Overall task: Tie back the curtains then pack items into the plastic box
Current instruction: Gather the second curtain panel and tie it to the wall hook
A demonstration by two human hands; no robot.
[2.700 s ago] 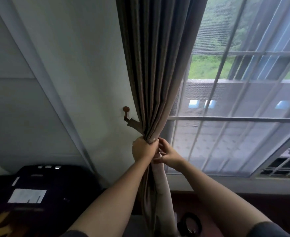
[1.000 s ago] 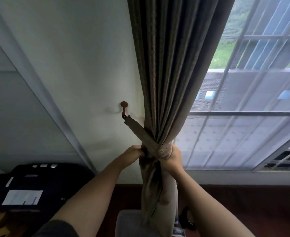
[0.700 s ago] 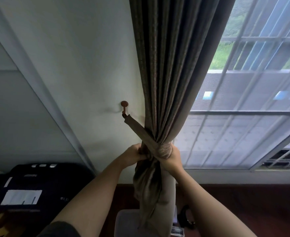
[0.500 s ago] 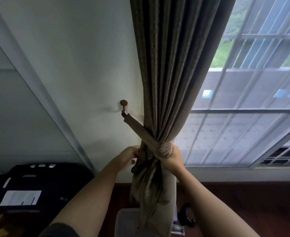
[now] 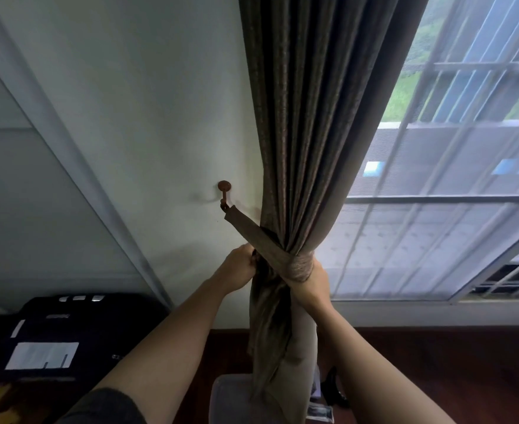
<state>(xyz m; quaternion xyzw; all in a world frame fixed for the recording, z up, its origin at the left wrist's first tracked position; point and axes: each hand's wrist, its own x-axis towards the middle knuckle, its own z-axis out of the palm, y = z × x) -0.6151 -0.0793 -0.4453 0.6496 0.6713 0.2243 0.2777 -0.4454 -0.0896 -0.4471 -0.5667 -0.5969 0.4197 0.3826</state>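
Note:
A dark brown pleated curtain (image 5: 307,123) hangs beside the window and is gathered into a bunch at waist height. A matching fabric tieback (image 5: 253,234) runs from a small brown wall hook (image 5: 224,191) down and around the bunch. My left hand (image 5: 240,267) grips the curtain and strap at the bunch's left side. My right hand (image 5: 310,280) holds the wrapped band from the right, fingers curled round it. Below the hands the curtain's pale lining (image 5: 295,356) hangs down. The plastic box is not in view.
A barred window (image 5: 435,209) with a mesh screen fills the right. A black case (image 5: 53,341) with a white label lies at the lower left. A grey stool top (image 5: 230,396) sits beneath the curtain on a dark wooden floor. A black object (image 5: 333,390) lies near the lining.
The tieback has been wrapped round the gathered curtain and pulled taut from the hook. My right hand moved to the bunch's right side; my left hand shifted slightly left.

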